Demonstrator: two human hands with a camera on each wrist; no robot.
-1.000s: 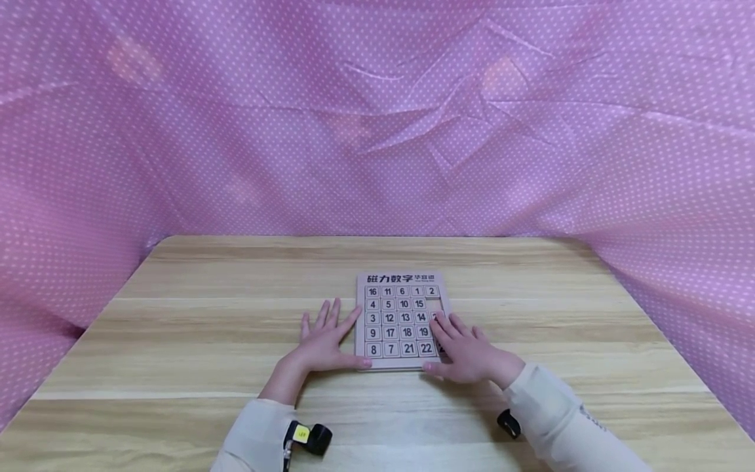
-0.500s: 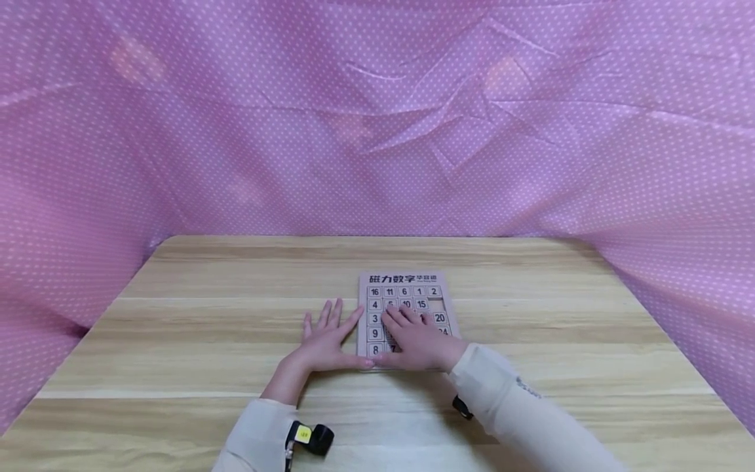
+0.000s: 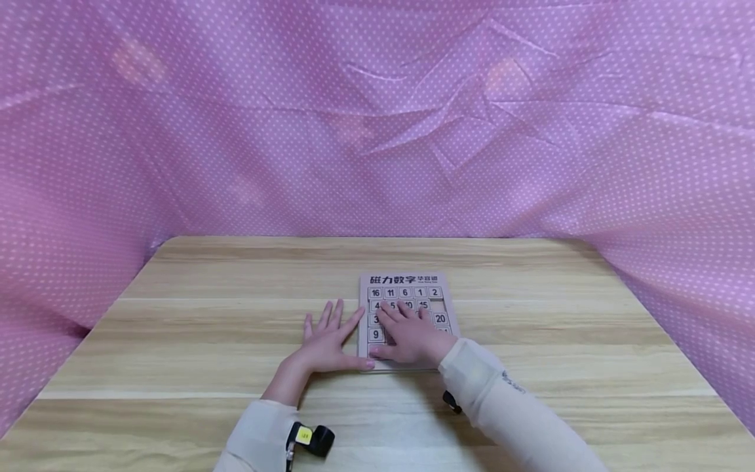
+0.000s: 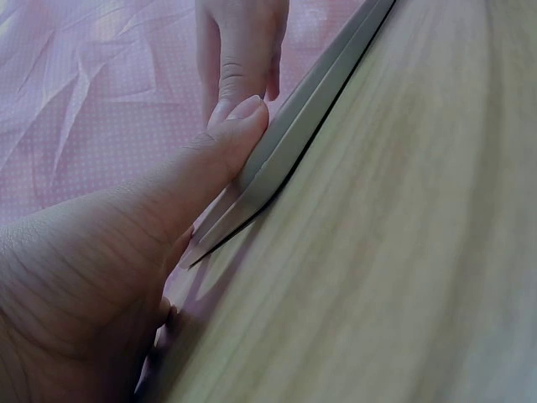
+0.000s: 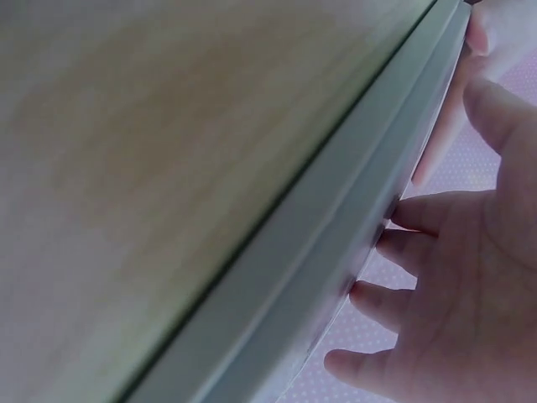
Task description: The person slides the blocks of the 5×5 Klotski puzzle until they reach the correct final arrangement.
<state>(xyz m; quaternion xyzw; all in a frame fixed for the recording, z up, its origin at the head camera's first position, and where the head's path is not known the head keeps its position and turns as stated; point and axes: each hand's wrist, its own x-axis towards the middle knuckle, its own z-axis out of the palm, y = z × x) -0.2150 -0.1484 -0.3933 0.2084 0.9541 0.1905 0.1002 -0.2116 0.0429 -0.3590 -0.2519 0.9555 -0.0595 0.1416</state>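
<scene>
A grey number board (image 3: 364, 282) with rows of square numbered tiles lies flat on the table; one gap shows below tile 2 (image 3: 434, 293) at the right side. My left hand (image 3: 323, 347) is spread at the board's left edge, its thumb on the near left corner, also seen in the left wrist view. My right hand (image 3: 415, 341) lies over the middle and lower tiles with its fingertips near tiles 4 and 5, hiding several tiles. In the right wrist view the fingers of the right hand (image 5: 470, 285) touch the board's face (image 5: 319, 252).
The wooden table (image 3: 177, 328) surrounds the board. A pink dotted cloth (image 3: 377, 131) hangs behind and at both sides. A black wrist camera (image 3: 320, 441) with a yellow label sits below the left sleeve, and another (image 3: 451, 402) is by the right sleeve.
My right hand has moved left from the board's right edge across the tiles, uncovering tile 20. The left hand has stayed at the left edge.
</scene>
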